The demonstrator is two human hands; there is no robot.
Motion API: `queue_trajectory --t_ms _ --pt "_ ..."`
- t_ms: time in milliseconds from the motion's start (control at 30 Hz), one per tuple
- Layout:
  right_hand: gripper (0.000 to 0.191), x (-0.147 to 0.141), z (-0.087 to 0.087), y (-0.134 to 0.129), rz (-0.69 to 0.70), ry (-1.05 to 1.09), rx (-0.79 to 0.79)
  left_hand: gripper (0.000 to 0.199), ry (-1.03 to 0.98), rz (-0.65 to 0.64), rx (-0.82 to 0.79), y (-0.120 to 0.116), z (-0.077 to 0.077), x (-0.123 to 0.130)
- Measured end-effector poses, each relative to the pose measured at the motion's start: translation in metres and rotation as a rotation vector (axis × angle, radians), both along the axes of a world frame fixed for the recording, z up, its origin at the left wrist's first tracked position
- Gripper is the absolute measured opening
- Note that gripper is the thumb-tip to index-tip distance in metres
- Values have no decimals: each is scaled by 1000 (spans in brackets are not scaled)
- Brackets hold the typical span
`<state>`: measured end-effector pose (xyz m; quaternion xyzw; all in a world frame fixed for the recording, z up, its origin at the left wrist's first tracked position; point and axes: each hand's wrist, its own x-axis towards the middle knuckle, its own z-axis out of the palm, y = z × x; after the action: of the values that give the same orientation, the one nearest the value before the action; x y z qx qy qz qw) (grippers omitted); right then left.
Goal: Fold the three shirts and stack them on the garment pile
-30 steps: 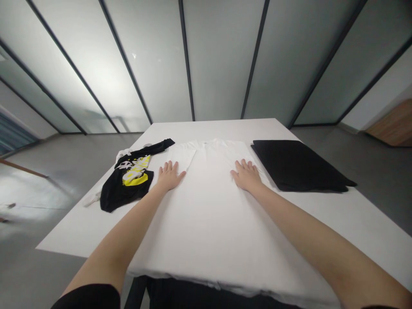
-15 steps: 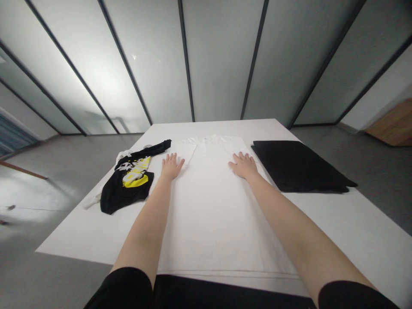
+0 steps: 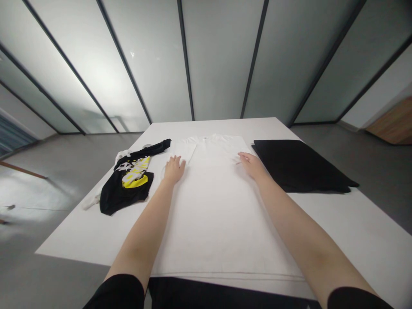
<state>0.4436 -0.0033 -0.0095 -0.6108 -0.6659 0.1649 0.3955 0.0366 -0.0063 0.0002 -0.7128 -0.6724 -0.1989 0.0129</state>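
Note:
A white T-shirt (image 3: 215,206) lies spread on the table, its collar at the far end and its hem near my body. On its left edge, by the left sleeve, rests my left hand (image 3: 174,169), fingers slightly apart and holding nothing. My right hand (image 3: 252,165) is at the shirt's right edge near the other sleeve; its fingers are turned inward and partly blurred, and whether they pinch any fabric cannot be made out.
Left of the shirt lies a crumpled black garment (image 3: 125,189) with a yellow and white print, over some white cloth. A flat black folded item (image 3: 302,165) lies on the right of the white table (image 3: 71,238). Frosted glass panels stand behind.
My right hand has shifted slightly right and turned, its fingers no longer spread flat. My left hand has moved slightly nearer to me, its fingers a bit more curled.

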Motion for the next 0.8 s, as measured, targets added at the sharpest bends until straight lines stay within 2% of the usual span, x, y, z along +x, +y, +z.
queue_trajectory --t_ms 167,367,633,800 --pt "52 -1 2 2 -106 -177 -202 55 109 19 -108 -7 -4 4" --pt "57 -3 -7 -2 -129 -275 -154 56 123 117 -98 -8 0 6" --pt "58 -17 -2 -18 -161 -533 -218 59 220 171 -78 -15 2 13" --pt "68 -22 0 -23 -191 -558 -238 67 232 214 -77 -16 1 13"
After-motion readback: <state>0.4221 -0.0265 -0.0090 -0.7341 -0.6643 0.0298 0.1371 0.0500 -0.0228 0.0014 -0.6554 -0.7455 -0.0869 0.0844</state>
